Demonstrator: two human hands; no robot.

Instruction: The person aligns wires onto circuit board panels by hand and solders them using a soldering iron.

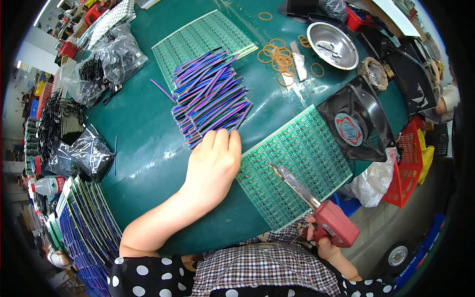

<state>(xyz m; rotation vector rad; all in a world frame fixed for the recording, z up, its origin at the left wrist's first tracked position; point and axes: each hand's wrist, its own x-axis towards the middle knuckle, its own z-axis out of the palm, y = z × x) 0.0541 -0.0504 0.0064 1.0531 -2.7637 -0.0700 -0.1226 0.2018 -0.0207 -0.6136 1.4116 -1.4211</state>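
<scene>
My left hand is at the near edge of a pile of cut wires in purple, blue, black and pink. Its fingers are closed together, and one wire runs down to its fingertips; the tips themselves are partly hidden. Wrapped in my right hand is a red-handled soldering gun. The gun's long metal barrel points up and left, its tip over a green circuit board panel covered with rows of small parts. Another green panel lies beneath the far end of the wires.
A black fan stands at the panel's right edge. Beyond lie rubber bands, a steel bowl and a brownish lump. Plastic bags sit at left, above stacked wired boards. A red crate stands right.
</scene>
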